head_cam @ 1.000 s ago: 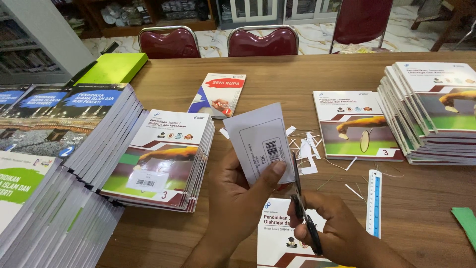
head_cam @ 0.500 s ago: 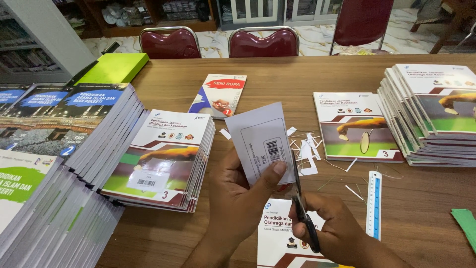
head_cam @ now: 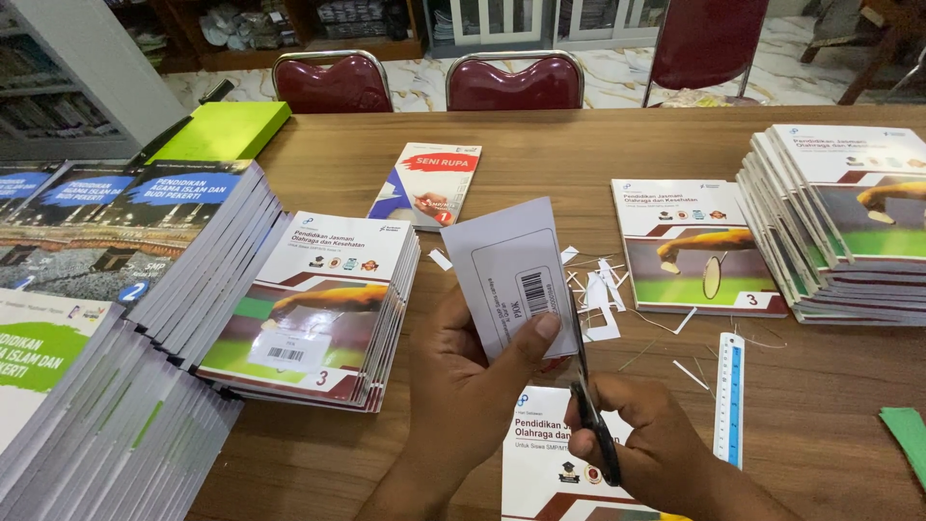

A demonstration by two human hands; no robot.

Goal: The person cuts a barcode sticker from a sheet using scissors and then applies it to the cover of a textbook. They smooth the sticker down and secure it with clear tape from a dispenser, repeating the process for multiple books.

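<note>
Big wooden table (head_cam: 540, 145) covered in schoolbooks. Tall fanned stacks of books (head_cam: 106, 318) fill the left side, another stack (head_cam: 849, 222) sits at the right edge, and a shorter pile (head_cam: 318, 309) with a barcode sticker on its top cover lies just left of the person's hands. A single book (head_cam: 699, 246) lies beside the right stack, and a thin red and white one (head_cam: 427, 185) sits further back. Directly under the hands there's one more book (head_cam: 550, 453).

Now the hands. The left hand (head_cam: 473, 386) comes up from the bottom edge, palm turned toward the person, fingers curled behind a white label sheet (head_cam: 511, 270) and thumb pressed on its front, so the sheet stands nearly upright over the table, tilted a bit. The right hand (head_cam: 641, 444) sits lower and to the right, fingers wrapped tight through the handles of black scissors (head_cam: 590, 405), blades pointing up along the sheet's right edge.

Small stuff: paper scraps (head_cam: 593, 289) behind the sheet and a clear ruler (head_cam: 730, 396) beside the right hand.
</note>
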